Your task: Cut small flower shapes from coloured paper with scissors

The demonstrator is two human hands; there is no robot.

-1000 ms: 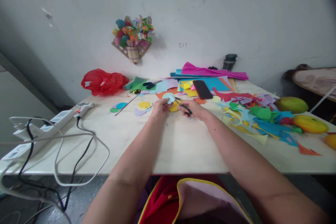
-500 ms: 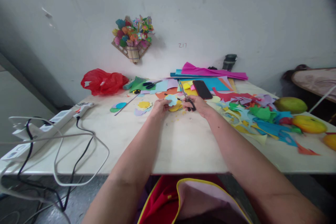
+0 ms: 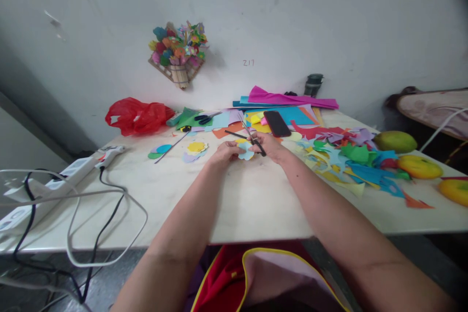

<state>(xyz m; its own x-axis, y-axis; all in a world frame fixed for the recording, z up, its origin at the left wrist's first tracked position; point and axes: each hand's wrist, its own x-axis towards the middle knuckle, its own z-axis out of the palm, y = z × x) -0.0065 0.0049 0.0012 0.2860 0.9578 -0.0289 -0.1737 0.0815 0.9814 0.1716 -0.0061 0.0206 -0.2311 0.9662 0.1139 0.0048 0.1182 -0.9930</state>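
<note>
My left hand [image 3: 225, 151] pinches a small light-blue paper cutout [image 3: 245, 152] with a scalloped edge, held just above the white table [image 3: 252, 200]. Close on its right, my right hand [image 3: 271, 146] grips black-handled scissors [image 3: 249, 137]. The blades stand apart and point up and to the left, above the cutout. A yellow paper piece [image 3: 242, 141] lies just behind the cutout.
Coloured paper scraps [image 3: 351, 161] spread to the right, next to mangoes [image 3: 395, 141]. A black phone [image 3: 277, 123] lies on stacked sheets [image 3: 292, 102] at the back. Another pair of scissors [image 3: 205, 118], a red bag [image 3: 136, 115], and power strips with cables [image 3: 69, 180] sit on the left.
The scissors swung from pointing left to upright, and their blades now stand apart. My left hand turned the blue cutout and brought it lower. The view shifted slightly.
</note>
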